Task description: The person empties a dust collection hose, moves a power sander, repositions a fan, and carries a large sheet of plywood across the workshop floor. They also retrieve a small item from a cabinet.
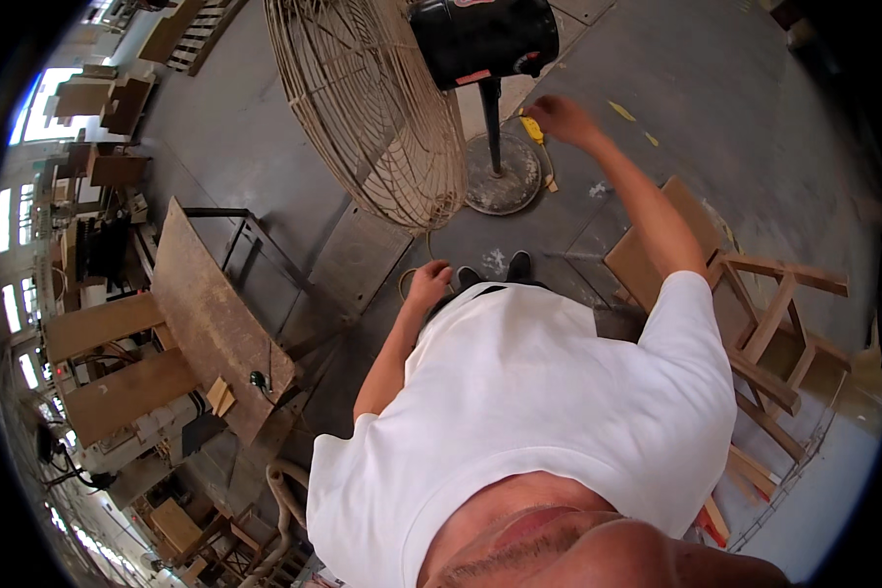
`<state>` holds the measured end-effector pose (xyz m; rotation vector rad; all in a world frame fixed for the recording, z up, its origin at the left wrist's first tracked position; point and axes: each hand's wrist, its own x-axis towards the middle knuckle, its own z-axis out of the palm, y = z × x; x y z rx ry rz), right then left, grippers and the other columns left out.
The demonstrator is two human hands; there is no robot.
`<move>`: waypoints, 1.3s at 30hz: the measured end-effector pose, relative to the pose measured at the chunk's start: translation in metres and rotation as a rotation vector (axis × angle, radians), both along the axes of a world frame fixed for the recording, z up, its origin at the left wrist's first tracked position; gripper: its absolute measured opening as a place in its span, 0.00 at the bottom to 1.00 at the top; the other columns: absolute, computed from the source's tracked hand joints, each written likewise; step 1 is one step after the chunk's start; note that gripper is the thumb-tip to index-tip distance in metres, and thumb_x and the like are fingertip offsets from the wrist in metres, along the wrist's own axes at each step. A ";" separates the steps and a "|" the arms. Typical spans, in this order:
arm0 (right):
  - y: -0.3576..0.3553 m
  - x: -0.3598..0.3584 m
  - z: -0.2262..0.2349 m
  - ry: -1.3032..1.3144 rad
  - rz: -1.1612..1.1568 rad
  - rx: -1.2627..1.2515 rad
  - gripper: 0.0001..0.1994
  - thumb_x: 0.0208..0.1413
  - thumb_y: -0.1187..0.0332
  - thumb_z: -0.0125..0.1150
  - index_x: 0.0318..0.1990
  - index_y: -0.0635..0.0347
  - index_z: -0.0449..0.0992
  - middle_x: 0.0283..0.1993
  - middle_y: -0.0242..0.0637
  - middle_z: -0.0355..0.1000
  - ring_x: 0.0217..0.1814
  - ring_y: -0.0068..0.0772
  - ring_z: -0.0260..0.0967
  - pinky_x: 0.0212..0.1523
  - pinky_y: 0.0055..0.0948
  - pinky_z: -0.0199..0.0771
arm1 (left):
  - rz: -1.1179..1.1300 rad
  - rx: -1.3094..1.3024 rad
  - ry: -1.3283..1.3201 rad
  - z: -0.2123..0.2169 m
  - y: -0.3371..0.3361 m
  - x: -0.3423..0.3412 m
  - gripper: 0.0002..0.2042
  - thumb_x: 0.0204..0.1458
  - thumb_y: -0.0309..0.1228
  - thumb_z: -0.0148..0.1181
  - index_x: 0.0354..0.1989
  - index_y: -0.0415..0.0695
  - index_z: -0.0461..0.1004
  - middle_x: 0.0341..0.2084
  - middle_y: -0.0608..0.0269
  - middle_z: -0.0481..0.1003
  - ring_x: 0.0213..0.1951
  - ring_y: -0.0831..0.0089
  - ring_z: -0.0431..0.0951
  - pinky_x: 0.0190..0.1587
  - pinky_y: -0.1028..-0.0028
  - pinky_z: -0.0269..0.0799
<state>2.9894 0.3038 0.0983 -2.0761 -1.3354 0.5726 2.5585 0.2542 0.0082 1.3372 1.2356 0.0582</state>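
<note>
A large standing fan rises in front of me, with a rusty wire cage (377,108), a black motor housing (485,41) and a round, worn base (503,181). My right hand (564,120) reaches out beside its pole, with the fingertips pinched together at the upper end of a small yellow piece (532,130). A thin cord trails down from that piece beside the base. Low in front of my body, my left hand (429,283) is closed around a thin pale cord (428,245), which runs up toward the cage and loops beside the wrist.
A worn wooden board table (211,314) on a metal frame stands to my left. At my right are a brown panel (664,230) and a wooden frame (776,314). Yellow scraps (622,111) lie on the grey floor. Furniture parts fill the far left.
</note>
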 end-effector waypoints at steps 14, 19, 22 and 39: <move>0.133 0.015 -0.007 0.482 0.340 -0.049 0.23 0.45 0.64 0.67 0.48 0.62 0.70 0.42 0.39 0.71 0.41 0.34 0.66 0.48 0.34 0.66 | -0.235 0.288 -0.152 0.049 0.016 0.134 0.16 0.49 0.35 0.56 0.42 0.38 0.73 0.35 0.49 0.77 0.38 0.59 0.78 0.41 0.68 0.72; 0.131 0.020 -0.009 0.495 0.410 0.036 0.23 0.44 0.65 0.66 0.48 0.62 0.70 0.42 0.39 0.70 0.42 0.35 0.66 0.48 0.34 0.66 | -0.107 0.471 0.003 0.016 0.057 0.219 0.22 0.46 0.39 0.59 0.46 0.38 0.70 0.40 0.48 0.74 0.44 0.53 0.74 0.47 0.65 0.69; 0.141 0.023 -0.017 0.506 0.456 0.051 0.22 0.44 0.65 0.66 0.48 0.62 0.70 0.43 0.39 0.70 0.42 0.35 0.66 0.48 0.34 0.66 | 0.106 0.505 0.100 0.010 0.095 0.276 0.29 0.44 0.41 0.61 0.53 0.36 0.64 0.49 0.47 0.69 0.52 0.54 0.68 0.54 0.64 0.63; 0.209 -0.030 -0.039 0.504 0.603 0.071 0.21 0.44 0.67 0.64 0.48 0.61 0.70 0.44 0.40 0.70 0.44 0.36 0.66 0.48 0.34 0.66 | 0.770 0.617 -0.647 -0.067 0.234 0.282 0.17 0.43 0.36 0.60 0.43 0.48 0.71 0.38 0.58 0.76 0.43 0.60 0.75 0.43 0.66 0.70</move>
